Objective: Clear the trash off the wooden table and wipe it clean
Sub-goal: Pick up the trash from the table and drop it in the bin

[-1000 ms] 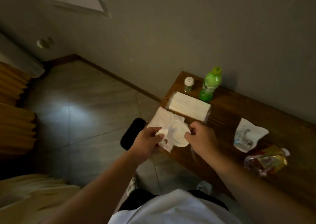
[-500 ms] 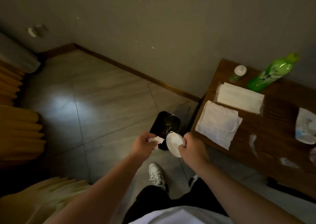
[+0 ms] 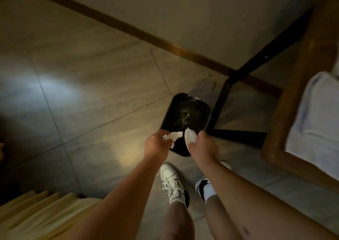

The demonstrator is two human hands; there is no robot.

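A black bin lined with a dark bag stands on the tiled floor beside the wooden table. My left hand holds a crumpled white tissue over the bin's near rim. Just to its right, my right hand pinches a round white plastic lid, tilted on edge above the same rim. Only the table's left end shows, at the right of the view, with a white cloth lying on it.
The table's black metal leg frame stands right behind the bin. My two feet in white sneakers are on the floor below the hands. A wooden skirting board runs along the wall. Yellow fabric fills the bottom left corner.
I have leaned down and left from the table toward the bin. Both hands carried the tissue and the lid off the table to just above the bin's opening.
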